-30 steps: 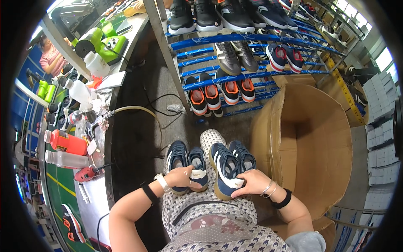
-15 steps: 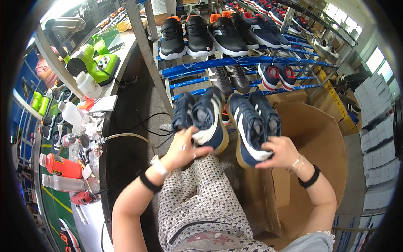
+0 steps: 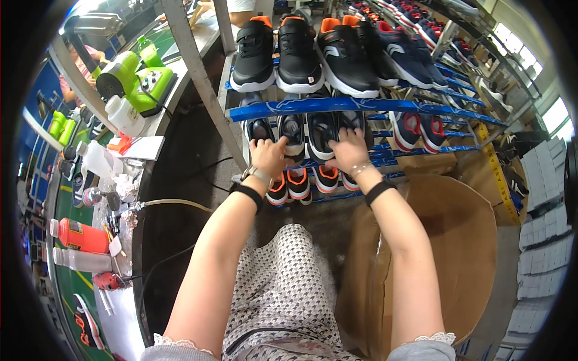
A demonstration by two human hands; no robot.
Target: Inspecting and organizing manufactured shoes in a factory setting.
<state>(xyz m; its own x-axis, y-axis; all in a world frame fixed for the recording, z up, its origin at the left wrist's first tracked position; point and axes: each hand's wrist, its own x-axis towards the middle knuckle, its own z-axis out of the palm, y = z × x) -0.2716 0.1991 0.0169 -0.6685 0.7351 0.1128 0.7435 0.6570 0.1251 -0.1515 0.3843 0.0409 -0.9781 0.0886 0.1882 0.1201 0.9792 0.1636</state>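
Note:
My left hand (image 3: 269,159) grips the heels of a pair of navy sneakers (image 3: 292,129) on the second level of a shoe rack (image 3: 361,107). Just to the right, my right hand (image 3: 350,151) has hold of a second pair of navy sneakers (image 3: 321,133). Both pairs sit side by side, toes pointing into the rack, partly hidden by the level above and by my fingers. Above them stand black sneakers with orange linings (image 3: 299,57). Below my hands are black sneakers with orange trim (image 3: 298,182).
A large open cardboard box (image 3: 445,253) stands at my right. On the left, a workbench carries a green machine (image 3: 150,90), white bottles (image 3: 124,117) and a red bottle (image 3: 84,236). Navy sneakers with red linings (image 3: 407,129) share the second level. Part of another person (image 3: 81,57) shows far left.
My hands have moved forward and away from my body, carrying the two pairs of navy sneakers from in front of the rack onto its second level.

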